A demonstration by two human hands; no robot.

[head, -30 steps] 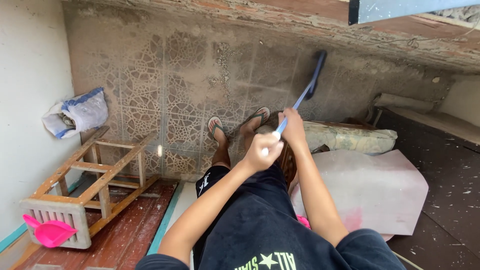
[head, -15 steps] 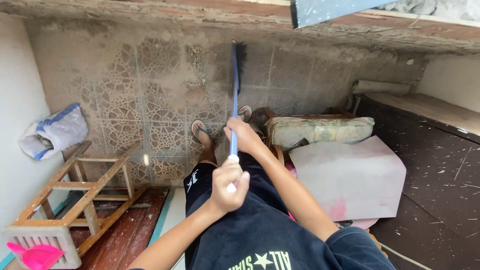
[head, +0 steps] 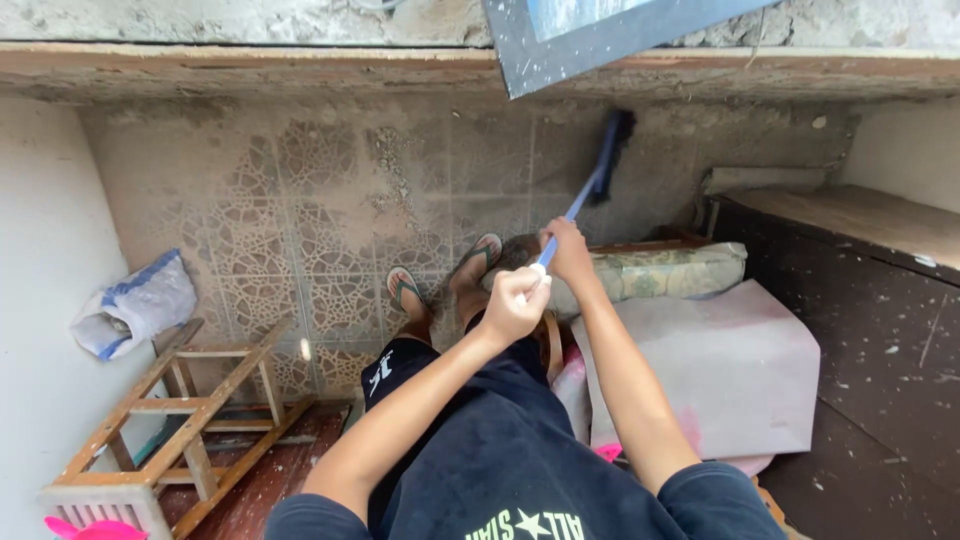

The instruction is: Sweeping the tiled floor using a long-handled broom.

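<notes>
We stand on the dusty patterned tile floor [head: 300,200] with both hands on one blue-handled broom [head: 585,190]. Nearest us, our left hand [head: 515,300] wraps the white top end of the handle in a full fist, a grip that steers from above. Just beyond it, our right hand [head: 567,250] closes round the shaft lower down, so the two hands together lever the stick. The handle slants away to the right, and its dark brush head [head: 615,130] rests far off where the floor meets the wall, right of a trail of grit [head: 390,160]. Our two feet wear two flip-flops [head: 403,288], planted apart on the tiles. To the near left lies one wooden stool [head: 170,410] tipped on its side, with one white sack [head: 135,305] slumped against the left wall. At right, one pale board [head: 720,370] leans over a rolled bundle [head: 670,270].
</notes>
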